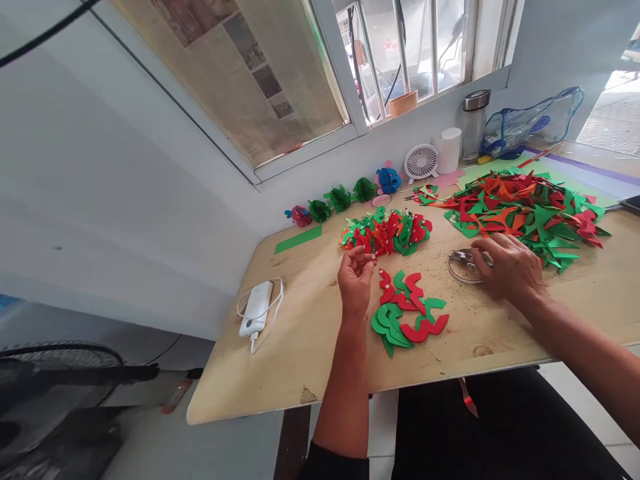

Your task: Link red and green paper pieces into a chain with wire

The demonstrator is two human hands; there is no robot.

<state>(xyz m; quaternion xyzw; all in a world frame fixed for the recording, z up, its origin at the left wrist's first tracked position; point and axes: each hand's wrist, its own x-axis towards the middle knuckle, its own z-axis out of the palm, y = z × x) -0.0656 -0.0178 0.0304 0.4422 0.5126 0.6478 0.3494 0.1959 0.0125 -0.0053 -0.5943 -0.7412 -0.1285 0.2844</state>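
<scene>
My left hand (pixel 355 277) is raised above the table, fingers curled and thumb closed toward them. Small white and red bits show at its fingertips, too small to name. Just below and to its right lie red and green scalloped cut-outs (pixel 410 313), loosely overlapping. My right hand (pixel 513 267) bends down over a shiny round dish or ring (pixel 466 279), slightly blurred. A small silver metal piece (pixel 461 255) shows there beside the fingertips; what they grip is hidden. Behind my left hand sits a heap of folded red and green pieces (pixel 385 232) with white dots.
A big pile of red and green scraps (pixel 535 207) covers the right side. Along the wall stand green paper balls (pixel 339 198), a small fan (pixel 421 162), a white cylinder (pixel 449 152) and a glass bottle (pixel 473 130). A white power bank (pixel 257 309) with a cable lies left.
</scene>
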